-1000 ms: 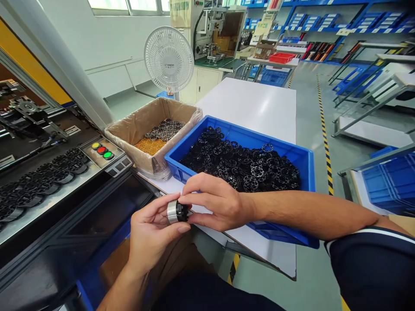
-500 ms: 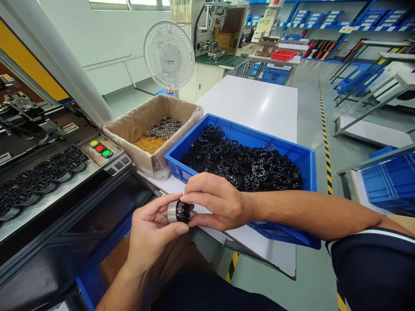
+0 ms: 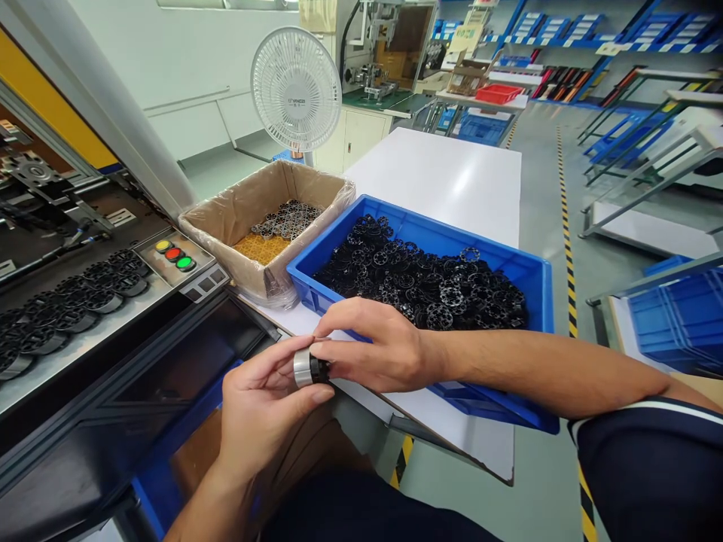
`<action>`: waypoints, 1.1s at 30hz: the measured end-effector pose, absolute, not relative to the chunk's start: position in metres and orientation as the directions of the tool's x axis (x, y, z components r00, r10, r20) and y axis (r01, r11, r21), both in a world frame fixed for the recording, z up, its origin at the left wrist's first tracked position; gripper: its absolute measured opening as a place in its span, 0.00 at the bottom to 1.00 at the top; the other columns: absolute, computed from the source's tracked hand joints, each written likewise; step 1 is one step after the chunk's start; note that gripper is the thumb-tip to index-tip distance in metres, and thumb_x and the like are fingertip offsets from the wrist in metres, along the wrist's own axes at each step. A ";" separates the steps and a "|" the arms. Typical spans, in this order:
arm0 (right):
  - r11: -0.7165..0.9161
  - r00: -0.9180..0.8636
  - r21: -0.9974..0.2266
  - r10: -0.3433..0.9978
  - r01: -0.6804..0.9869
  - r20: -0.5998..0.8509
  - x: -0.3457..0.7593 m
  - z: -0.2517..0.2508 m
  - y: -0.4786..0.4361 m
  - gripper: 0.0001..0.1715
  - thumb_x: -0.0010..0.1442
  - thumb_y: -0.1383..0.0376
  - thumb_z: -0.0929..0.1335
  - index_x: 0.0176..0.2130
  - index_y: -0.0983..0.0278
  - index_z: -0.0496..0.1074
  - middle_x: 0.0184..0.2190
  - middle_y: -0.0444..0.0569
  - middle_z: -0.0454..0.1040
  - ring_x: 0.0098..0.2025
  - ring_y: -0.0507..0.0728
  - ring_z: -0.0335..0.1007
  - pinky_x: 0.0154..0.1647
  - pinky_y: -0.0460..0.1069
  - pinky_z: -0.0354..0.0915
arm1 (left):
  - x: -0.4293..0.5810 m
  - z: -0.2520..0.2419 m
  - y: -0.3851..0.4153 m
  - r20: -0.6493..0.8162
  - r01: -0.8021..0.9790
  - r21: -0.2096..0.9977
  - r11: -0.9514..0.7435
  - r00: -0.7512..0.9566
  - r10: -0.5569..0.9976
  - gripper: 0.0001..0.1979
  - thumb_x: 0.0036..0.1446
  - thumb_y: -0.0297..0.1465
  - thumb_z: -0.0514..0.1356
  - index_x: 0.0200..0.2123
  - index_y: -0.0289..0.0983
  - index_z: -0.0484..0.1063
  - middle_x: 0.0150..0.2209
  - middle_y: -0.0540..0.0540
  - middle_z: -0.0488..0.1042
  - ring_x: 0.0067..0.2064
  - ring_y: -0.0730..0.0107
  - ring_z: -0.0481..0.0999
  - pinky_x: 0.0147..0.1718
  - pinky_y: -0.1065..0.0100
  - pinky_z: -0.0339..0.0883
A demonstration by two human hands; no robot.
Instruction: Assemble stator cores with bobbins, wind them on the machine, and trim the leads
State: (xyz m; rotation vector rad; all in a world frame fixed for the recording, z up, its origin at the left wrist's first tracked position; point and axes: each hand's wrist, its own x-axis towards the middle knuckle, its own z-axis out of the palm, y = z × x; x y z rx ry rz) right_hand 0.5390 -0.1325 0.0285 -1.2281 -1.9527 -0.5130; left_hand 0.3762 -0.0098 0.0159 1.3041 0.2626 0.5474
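Observation:
Between my two hands is a small cylindrical part (image 3: 303,368), a silver metal ring with a black toothed piece at its right end. My left hand (image 3: 265,399) grips the ring, thumb below and fingers above and behind. From the right, my right hand (image 3: 378,350) has its fingers closed on the black end, covering much of it. Behind my hands stands a blue bin (image 3: 542,301) filled with black round slotted pieces (image 3: 418,278). Left of it, a plastic-lined cardboard box (image 3: 226,207) holds more round pieces.
On the left, a machine ledge (image 3: 84,357) carries rows of black round parts (image 3: 73,309) beside a panel with yellow, red and green buttons (image 3: 174,254). A white fan (image 3: 295,90) stands behind the box. The white table (image 3: 440,165) stretches away beyond the bin.
My right hand's fingers have shifted over the black end of the part and now hide more of it. My left hand keeps its hold, nearly unmoved.

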 end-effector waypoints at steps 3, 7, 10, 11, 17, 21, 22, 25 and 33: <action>0.450 -0.267 -0.022 0.567 0.893 0.779 0.539 0.028 -0.133 0.15 0.66 0.62 0.68 0.47 0.72 0.71 0.40 0.59 0.75 0.47 0.58 0.73 0.48 0.56 0.76 | 0.376 0.017 -0.010 0.123 -0.228 0.963 0.145 0.847 0.516 0.27 0.36 0.16 0.74 0.41 0.45 0.83 0.37 0.51 0.85 0.37 0.68 0.85 0.35 0.83 0.75; 0.454 -0.282 -0.003 0.559 0.891 0.780 0.540 0.029 -0.133 0.16 0.66 0.60 0.69 0.45 0.73 0.71 0.39 0.59 0.75 0.45 0.59 0.74 0.47 0.57 0.76 | 0.376 0.017 -0.010 0.106 -0.217 0.962 0.168 0.859 0.501 0.28 0.36 0.16 0.74 0.42 0.45 0.83 0.37 0.50 0.85 0.37 0.68 0.85 0.36 0.82 0.75; 0.450 -0.295 0.015 0.561 0.893 0.774 0.540 0.030 -0.133 0.18 0.66 0.58 0.68 0.44 0.73 0.72 0.38 0.59 0.75 0.44 0.59 0.74 0.46 0.57 0.77 | 0.376 0.017 -0.010 0.092 -0.205 0.961 0.187 0.870 0.484 0.27 0.37 0.18 0.74 0.42 0.45 0.83 0.37 0.49 0.85 0.36 0.68 0.85 0.35 0.82 0.75; 0.446 -0.295 0.016 0.564 0.895 0.771 0.540 0.030 -0.133 0.19 0.66 0.57 0.68 0.44 0.73 0.71 0.38 0.59 0.75 0.44 0.59 0.74 0.46 0.57 0.77 | 0.375 0.016 -0.010 0.093 -0.207 0.960 0.188 0.871 0.483 0.26 0.38 0.18 0.74 0.42 0.44 0.83 0.37 0.49 0.85 0.36 0.68 0.85 0.35 0.82 0.75; 0.476 -0.283 -0.026 0.564 0.879 0.776 0.540 0.029 -0.133 0.13 0.66 0.64 0.69 0.47 0.70 0.72 0.42 0.58 0.75 0.48 0.58 0.73 0.50 0.56 0.75 | 0.374 0.013 -0.008 0.116 -0.226 0.960 0.166 0.859 0.499 0.27 0.38 0.18 0.75 0.43 0.44 0.82 0.38 0.48 0.84 0.37 0.67 0.85 0.35 0.82 0.75; 0.481 -0.290 -0.017 0.557 0.877 0.778 0.540 0.029 -0.134 0.15 0.65 0.62 0.69 0.46 0.73 0.72 0.40 0.59 0.75 0.47 0.59 0.73 0.50 0.57 0.76 | 0.375 0.013 -0.009 0.116 -0.221 0.964 0.151 0.854 0.508 0.28 0.36 0.18 0.75 0.43 0.43 0.83 0.37 0.48 0.85 0.37 0.66 0.85 0.34 0.82 0.76; 0.481 -0.292 -0.013 0.553 0.877 0.780 0.539 0.030 -0.134 0.16 0.65 0.61 0.70 0.45 0.73 0.73 0.40 0.59 0.75 0.47 0.59 0.73 0.50 0.57 0.76 | 0.375 0.014 -0.009 0.114 -0.216 0.965 0.147 0.853 0.509 0.28 0.36 0.18 0.76 0.43 0.43 0.83 0.37 0.48 0.85 0.37 0.65 0.85 0.34 0.81 0.76; 0.484 -0.303 0.008 0.535 0.875 0.789 0.539 0.031 -0.134 0.18 0.63 0.61 0.71 0.44 0.76 0.73 0.38 0.60 0.76 0.46 0.60 0.73 0.49 0.57 0.76 | 0.374 0.015 -0.010 0.101 -0.196 0.971 0.137 0.856 0.507 0.27 0.35 0.19 0.76 0.42 0.44 0.83 0.37 0.48 0.85 0.37 0.64 0.85 0.35 0.80 0.77; 0.421 -0.378 0.160 0.509 0.893 0.773 0.543 0.033 -0.135 0.19 0.64 0.57 0.70 0.42 0.73 0.75 0.36 0.56 0.77 0.43 0.58 0.74 0.46 0.53 0.77 | 0.372 0.015 -0.010 0.066 -0.160 0.974 0.159 0.874 0.481 0.26 0.34 0.20 0.76 0.40 0.45 0.83 0.34 0.50 0.85 0.36 0.64 0.85 0.35 0.78 0.78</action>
